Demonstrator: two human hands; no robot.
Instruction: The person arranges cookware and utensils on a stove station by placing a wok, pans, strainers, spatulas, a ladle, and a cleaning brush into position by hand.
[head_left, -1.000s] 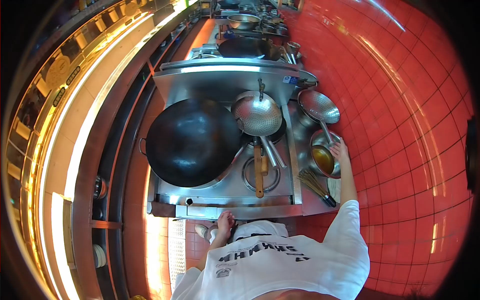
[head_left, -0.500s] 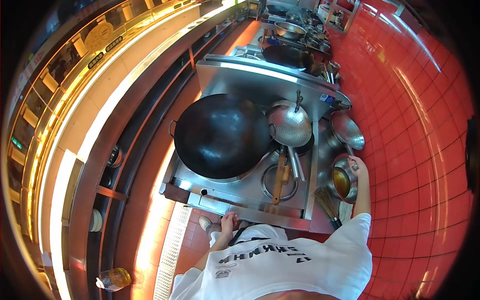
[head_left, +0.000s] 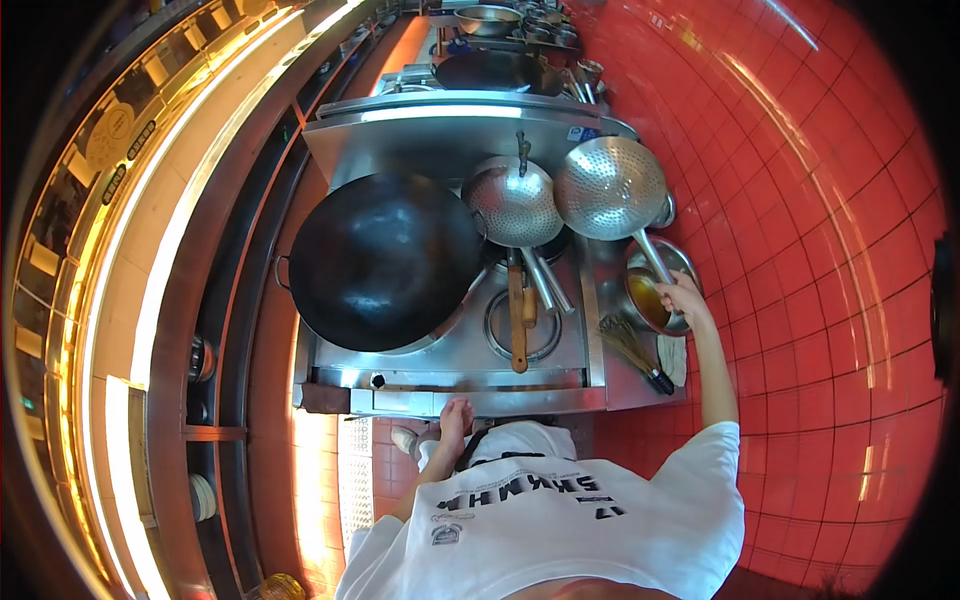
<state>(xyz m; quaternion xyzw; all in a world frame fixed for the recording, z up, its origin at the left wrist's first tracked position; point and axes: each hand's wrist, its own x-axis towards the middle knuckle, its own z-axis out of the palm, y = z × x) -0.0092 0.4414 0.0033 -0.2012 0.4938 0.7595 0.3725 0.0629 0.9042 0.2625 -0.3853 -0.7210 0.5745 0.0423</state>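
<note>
My right hand is closed round the handle of a perforated metal strainer, whose round bowl is lifted beside the stove. Beneath this hand stands a metal bowl with amber liquid that looks like oil. My left hand hangs by the stove's front edge, fingers curled and apparently empty. A second strainer rests on the stove near a wooden-handled utensil. The large black wok sits on the left burner.
A bamboo brush and a folded cloth lie on the right side counter. A steel splash panel rises behind the wok. Shelving runs along the left, and a red tiled wall along the right.
My right hand has raised the strainer up and leftward from over the liquid bowl, toward the second strainer. The left hand stays by the stove edge. The whole view has shifted.
</note>
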